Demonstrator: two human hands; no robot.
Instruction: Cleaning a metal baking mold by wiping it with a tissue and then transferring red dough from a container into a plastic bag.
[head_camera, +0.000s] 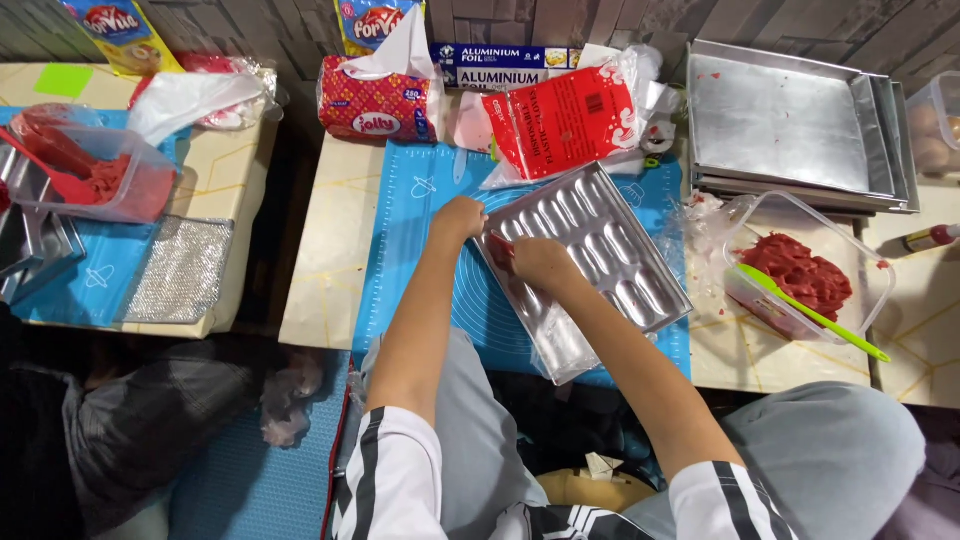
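Observation:
A silver metal mould tray (610, 250) with several oval hollows lies tilted on a blue silicone mat (420, 250). My left hand (460, 217) rests on the tray's near-left corner, fingers curled on its edge. My right hand (540, 262) presses a lump of red dough (500, 250) into a hollow at the tray's left end. A clear plastic tub (860, 262) to the right holds more red dough (800, 272) and a green spatula (812, 313).
Stacked metal baking trays (790, 125) sit at the back right. A tissue pack (378, 100), foil boxes (500, 65) and a red packet (565, 120) line the back. On the left table stand a tub of red dough (100, 170) and a silver mesh pad (180, 270).

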